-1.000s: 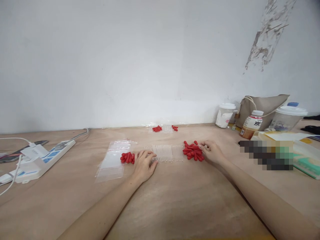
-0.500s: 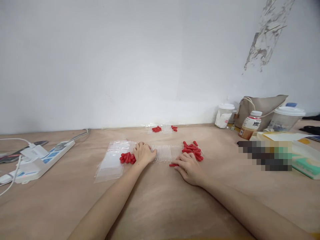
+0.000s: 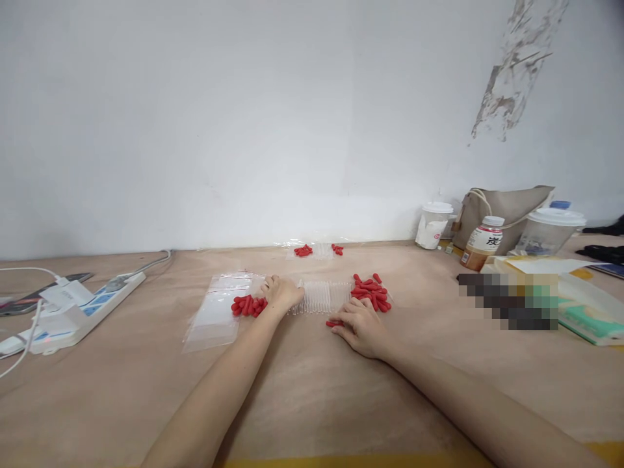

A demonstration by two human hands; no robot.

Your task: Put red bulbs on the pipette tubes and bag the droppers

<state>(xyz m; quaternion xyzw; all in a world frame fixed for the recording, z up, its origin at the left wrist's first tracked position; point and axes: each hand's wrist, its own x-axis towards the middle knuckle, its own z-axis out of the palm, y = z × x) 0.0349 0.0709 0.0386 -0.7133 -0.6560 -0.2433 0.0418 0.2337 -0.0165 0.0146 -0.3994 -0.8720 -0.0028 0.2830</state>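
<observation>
A row of thin clear tubes [image 3: 324, 297] lies side by side on the brown covered table. My left hand [image 3: 281, 294] rests at the row's left end, thumb apart from the fingers and against the tubes; part of the fingers is hidden behind the hand. Beside it on the left is a pile of red rubber dropper bulbs [image 3: 246, 305], partly covered by my forearm. My right hand [image 3: 361, 327] pinches one red rubber dropper bulb [image 3: 331, 323] near the front right of the row. Just behind that hand lies another pile of red bulbs [image 3: 373, 291].
Clear zip bags [image 3: 214, 318] lie at the left, with a power strip [image 3: 97, 312] farther out. Near the wall sits a bag [image 3: 312, 253] with more red bulbs and tubes. At right stand a cup [image 3: 431, 227], a drink bottle [image 3: 482, 244] and a grey handbag [image 3: 511, 205].
The whole view has shifted slightly. My left hand has turned a little over the tubes' left end. My right hand keeps its pinch on the red bulb, with hardly any movement.
</observation>
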